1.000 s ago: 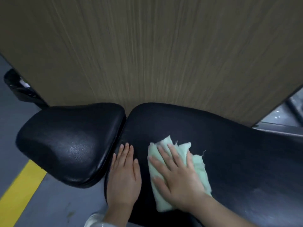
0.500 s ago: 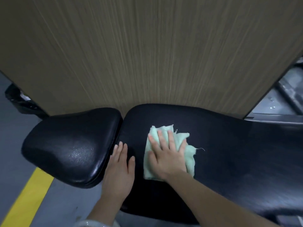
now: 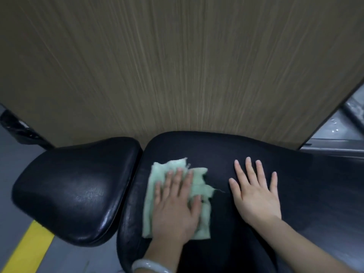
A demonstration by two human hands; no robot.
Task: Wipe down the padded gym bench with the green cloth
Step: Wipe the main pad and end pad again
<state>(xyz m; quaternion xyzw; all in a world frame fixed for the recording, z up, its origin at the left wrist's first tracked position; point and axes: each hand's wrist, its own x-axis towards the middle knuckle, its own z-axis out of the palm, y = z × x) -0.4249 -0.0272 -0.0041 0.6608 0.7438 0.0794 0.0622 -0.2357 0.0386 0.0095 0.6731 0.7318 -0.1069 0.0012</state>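
The black padded gym bench fills the lower view as two pads: a smaller seat pad (image 3: 74, 186) on the left and a long back pad (image 3: 236, 150) to its right. A pale green cloth (image 3: 163, 170) lies flat on the near-left part of the long pad. My left hand (image 3: 175, 205) presses on the cloth with straight, spread fingers. My right hand (image 3: 254, 192) rests flat on the bare pad to the right of the cloth, fingers straight and apart, touching no cloth.
A brown wood-grain wall panel (image 3: 177, 66) rises directly behind the bench. Grey floor with a yellow line (image 3: 27, 251) lies at lower left. A metal frame (image 3: 338, 133) shows at the right edge and a dark object (image 3: 17, 127) at the far left.
The hands have swapped: my right hand left the cloth and now lies on the bare pad to its right, while my left hand moved from the pad onto the cloth.
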